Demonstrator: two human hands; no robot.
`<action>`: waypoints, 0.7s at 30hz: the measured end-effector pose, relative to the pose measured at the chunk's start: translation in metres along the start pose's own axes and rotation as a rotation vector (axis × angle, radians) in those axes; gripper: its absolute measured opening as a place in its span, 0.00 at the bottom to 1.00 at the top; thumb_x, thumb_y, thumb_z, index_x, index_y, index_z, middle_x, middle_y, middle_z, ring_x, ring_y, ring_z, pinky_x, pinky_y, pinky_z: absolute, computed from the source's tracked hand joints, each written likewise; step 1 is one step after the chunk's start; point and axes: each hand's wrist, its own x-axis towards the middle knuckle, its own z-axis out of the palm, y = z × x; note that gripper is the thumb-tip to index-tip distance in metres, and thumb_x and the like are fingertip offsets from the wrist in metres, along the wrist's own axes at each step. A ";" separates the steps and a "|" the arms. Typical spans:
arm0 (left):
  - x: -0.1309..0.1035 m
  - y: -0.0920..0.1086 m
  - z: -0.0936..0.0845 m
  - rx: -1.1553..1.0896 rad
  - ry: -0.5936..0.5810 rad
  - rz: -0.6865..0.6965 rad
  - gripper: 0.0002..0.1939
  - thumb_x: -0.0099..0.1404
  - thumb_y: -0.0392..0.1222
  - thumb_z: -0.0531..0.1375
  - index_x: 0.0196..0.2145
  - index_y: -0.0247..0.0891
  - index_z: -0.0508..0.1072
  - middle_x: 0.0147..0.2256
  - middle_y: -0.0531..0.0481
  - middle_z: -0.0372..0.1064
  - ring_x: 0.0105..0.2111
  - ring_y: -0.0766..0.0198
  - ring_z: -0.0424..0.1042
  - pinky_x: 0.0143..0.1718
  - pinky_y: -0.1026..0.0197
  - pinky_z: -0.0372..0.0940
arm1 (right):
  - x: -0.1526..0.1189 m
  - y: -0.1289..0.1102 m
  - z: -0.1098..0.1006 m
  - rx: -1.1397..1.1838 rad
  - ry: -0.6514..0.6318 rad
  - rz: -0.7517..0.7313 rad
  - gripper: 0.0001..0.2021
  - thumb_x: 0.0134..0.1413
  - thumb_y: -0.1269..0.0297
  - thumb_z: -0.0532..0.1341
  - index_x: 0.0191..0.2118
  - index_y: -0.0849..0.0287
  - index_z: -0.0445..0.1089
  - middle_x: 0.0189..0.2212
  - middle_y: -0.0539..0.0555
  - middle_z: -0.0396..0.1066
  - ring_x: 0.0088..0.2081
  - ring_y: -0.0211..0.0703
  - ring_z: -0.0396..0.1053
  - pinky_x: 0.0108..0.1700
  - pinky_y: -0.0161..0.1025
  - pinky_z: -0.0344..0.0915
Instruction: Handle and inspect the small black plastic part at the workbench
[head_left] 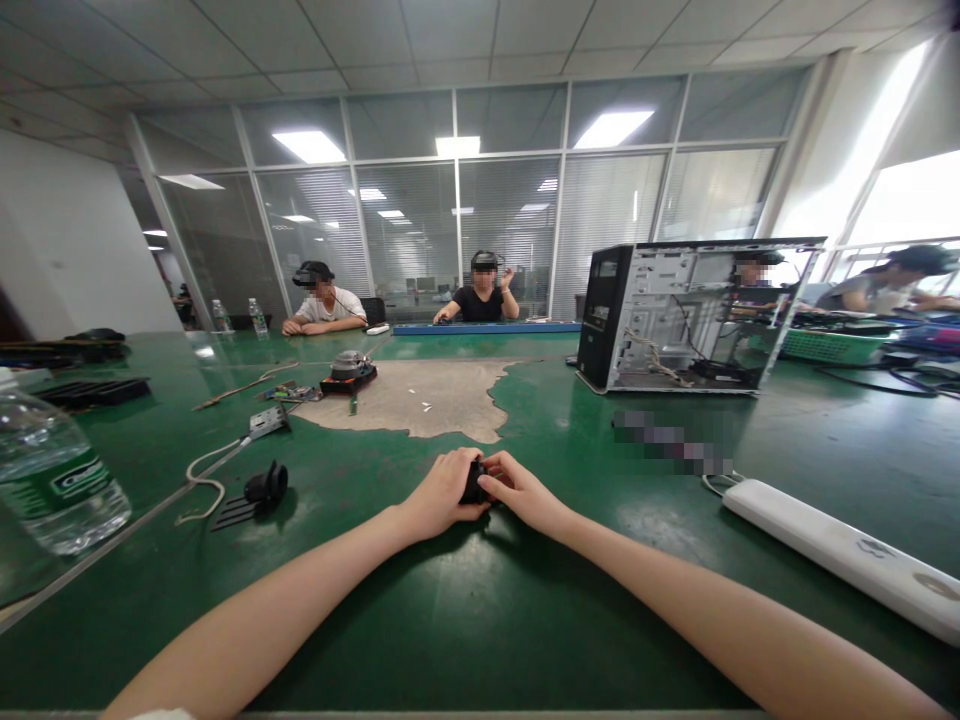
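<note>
We've got a small blk part (473, 484) btwn both hands, front & center over the grn table (420, 640); can't tell if it touches. Our L hand (444, 487) wraps it, fingers close together on top, thumb below. Our R hand (523, 492) pinches its R side btwn thumb & fingers. Off L: blk knob (267, 484), metal bracket (268, 422), water btl (64, 485). Off R: pwr strip (840, 550); farther back, open PC case (682, 315).
</note>
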 end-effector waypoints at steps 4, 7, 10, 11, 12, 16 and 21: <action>-0.001 0.000 -0.001 -0.006 -0.002 -0.004 0.27 0.51 0.41 0.60 0.48 0.37 0.54 0.43 0.44 0.60 0.42 0.54 0.61 0.43 0.52 0.57 | -0.007 -0.004 -0.001 -0.006 -0.040 -0.071 0.12 0.47 0.60 0.59 0.37 0.57 0.59 0.36 0.51 0.64 0.37 0.39 0.66 0.37 0.38 0.66; -0.001 0.000 -0.001 -0.011 0.008 -0.002 0.28 0.51 0.40 0.61 0.48 0.38 0.54 0.43 0.44 0.60 0.42 0.55 0.61 0.43 0.52 0.57 | -0.008 -0.009 0.000 0.001 -0.012 -0.082 0.11 0.49 0.59 0.58 0.36 0.57 0.58 0.35 0.50 0.64 0.35 0.38 0.66 0.35 0.37 0.66; 0.000 0.001 0.000 -0.011 0.021 0.001 0.28 0.52 0.42 0.61 0.48 0.37 0.54 0.42 0.44 0.60 0.42 0.55 0.61 0.43 0.52 0.57 | -0.004 -0.010 0.002 0.004 0.021 -0.063 0.10 0.50 0.58 0.57 0.34 0.58 0.58 0.31 0.48 0.63 0.30 0.35 0.65 0.32 0.35 0.65; 0.000 0.001 0.000 -0.012 0.022 0.000 0.27 0.52 0.42 0.60 0.48 0.37 0.54 0.42 0.44 0.60 0.41 0.55 0.62 0.43 0.52 0.57 | -0.003 -0.009 0.003 0.009 0.028 -0.054 0.10 0.49 0.57 0.57 0.34 0.58 0.58 0.31 0.49 0.63 0.30 0.35 0.65 0.32 0.35 0.65; 0.000 0.001 0.000 -0.013 0.022 -0.001 0.27 0.52 0.42 0.60 0.48 0.37 0.54 0.42 0.44 0.60 0.41 0.55 0.62 0.43 0.52 0.58 | -0.001 -0.008 0.003 0.014 0.036 -0.043 0.11 0.49 0.57 0.57 0.35 0.58 0.58 0.32 0.49 0.63 0.30 0.35 0.65 0.32 0.36 0.65; 0.000 0.002 -0.001 -0.003 0.009 0.002 0.27 0.52 0.43 0.61 0.47 0.37 0.55 0.42 0.44 0.60 0.42 0.54 0.61 0.43 0.52 0.58 | 0.001 -0.003 0.001 0.019 0.024 0.009 0.14 0.48 0.56 0.58 0.38 0.59 0.59 0.35 0.52 0.63 0.33 0.38 0.66 0.34 0.38 0.66; 0.000 0.002 -0.002 -0.001 -0.007 0.000 0.27 0.52 0.40 0.60 0.47 0.37 0.54 0.42 0.44 0.60 0.42 0.55 0.61 0.43 0.52 0.57 | -0.006 -0.008 0.001 -0.013 -0.008 -0.071 0.12 0.47 0.59 0.59 0.37 0.57 0.59 0.35 0.51 0.64 0.38 0.40 0.66 0.37 0.37 0.66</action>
